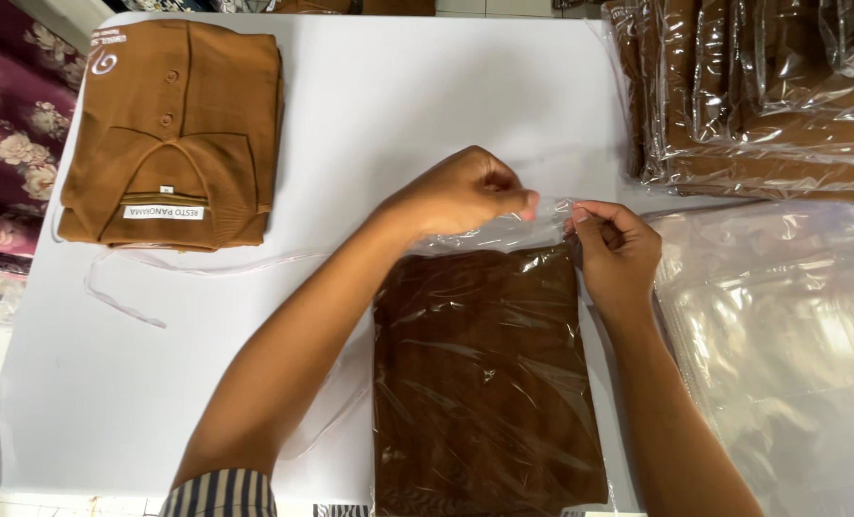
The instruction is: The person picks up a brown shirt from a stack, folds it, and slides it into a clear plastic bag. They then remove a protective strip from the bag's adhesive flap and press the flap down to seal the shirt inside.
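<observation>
Both hands are pinched on the same thing: the clear flap at the mouth of a plastic bag (489,383) that lies flat on the white table (398,115). The left hand (460,191) has its fingers curled down over the flap's left stretch, thumb and fingertips closed on the film; the right hand (618,251) nips the right end of that flap between thumb and forefinger. Holding it at two spots like that keeps the thin film taut and straight across the bag's width, which looks to me like the reason for the paired grip.

Just below the pinch, inside the bag, sits a folded brown shirt (484,421), filling it edge to edge and running down towards the person's body, so the flap is the only loose part left beyond the cloth.

Well off to the left of the hands, at the far corner of the table, rests a stack of folded brown shirts (173,134) not yet bagged, collar facing up. A thin clear strip (125,302) trails on the table beside that stack. To the right of the grip lies a pile of empty clear bags (781,325), near enough to reach, and beyond them, further away, bagged shirts (762,86) are stacked together.
</observation>
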